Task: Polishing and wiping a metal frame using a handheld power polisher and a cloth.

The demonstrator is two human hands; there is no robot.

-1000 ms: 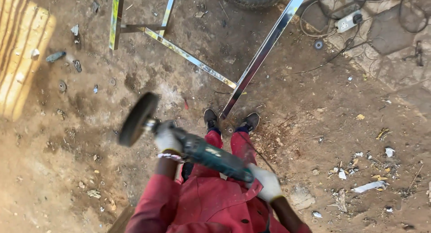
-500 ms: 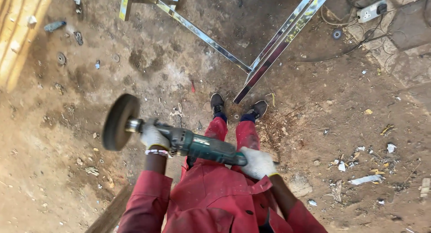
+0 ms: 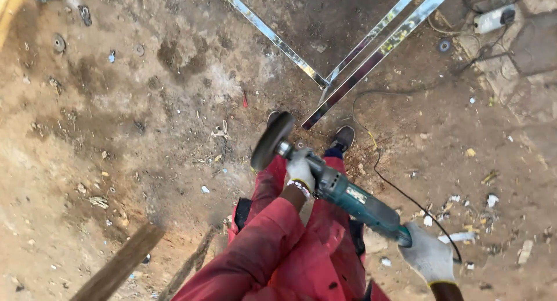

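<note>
Below the middle of the frame a teal angle grinder (image 3: pixel 348 195) slants from centre toward the lower right, held in both gloved hands. The left hand (image 3: pixel 300 169) has its fingers closed around the front of the tool, just behind the dark round disc (image 3: pixel 271 141), which stands on edge above the person's red trousers (image 3: pixel 272 185). The right hand (image 3: pixel 428 256), at the lower right, is wrapped around the rear end of the grinder; its fingertips are hidden, but the glove is curled tight on the handle. A thin black cord (image 3: pixel 400 188) leaves that end and loops over the dirt toward the upper right. Two black shoes show past the disc, the clearer one (image 3: pixel 343 137) just right of it. Shiny metal bars (image 3: pixel 377 51) run down from the upper right and meet another bar (image 3: pixel 272 37) coming from the top centre; their joint lies just above the shoes, near the disc but apart from it. No box or bin shows; a white power strip (image 3: pixel 493 19) lies at the upper right corner among cables. Left of the person the bare earth stretches wide, strewn only with small scraps and worn discs (image 3: pixel 58 42) near the upper left. A wooden stick (image 3: pixel 122 266) crosses the lower left edge. White litter (image 3: pixel 458 237) dots the ground right of the right hand.
</note>
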